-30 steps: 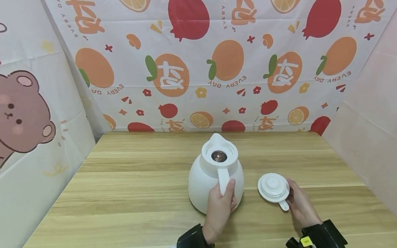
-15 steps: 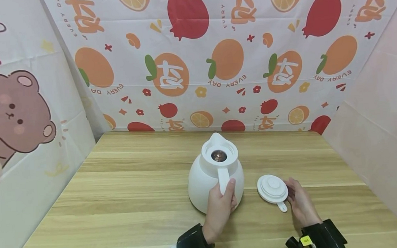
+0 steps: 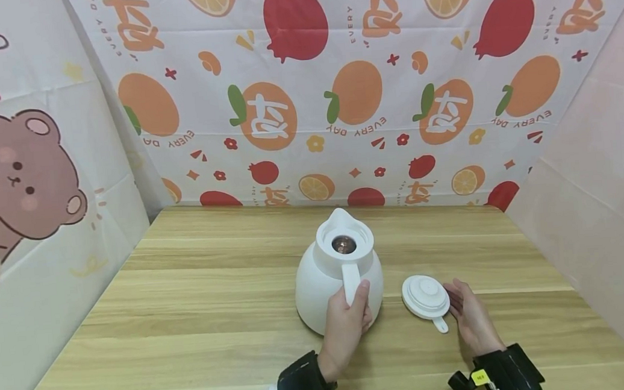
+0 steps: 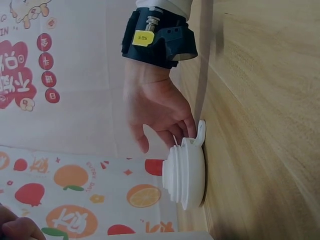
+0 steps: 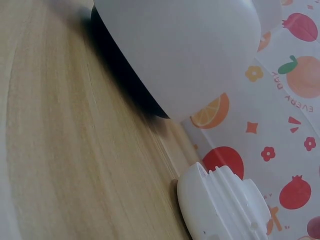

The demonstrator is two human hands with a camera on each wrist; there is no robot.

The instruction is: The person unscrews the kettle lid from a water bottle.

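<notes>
A white thermos jug [image 3: 316, 291] stands upright on the wooden table, its round mouth uncovered and its spout facing away from me. My left hand [image 3: 343, 335] grips the jug's handle [image 3: 351, 277], thumb lying along it. To the right, the white stepped lid [image 3: 426, 296] lies on the tabletop, stepped side up, with its tab pointing toward me. My right hand [image 3: 473, 319] is at the lid's right edge, fingers loosely extended. In the left wrist view, the right hand's fingertips [image 4: 192, 129] are right at the lid's rim, beside the tab [image 4: 201, 131].
The wood-grain table [image 3: 190, 324] reaches back to a fruit-print cloth [image 3: 306, 111] hung behind it. A bear-print cloth [image 3: 104, 173] hangs at the left and a pale cloth [image 3: 605, 186] at the right.
The lid has shifted slightly left, and its tab has turned a little. My right hand's fingers have moved slightly left with it. The left hand and jug stay in place.
</notes>
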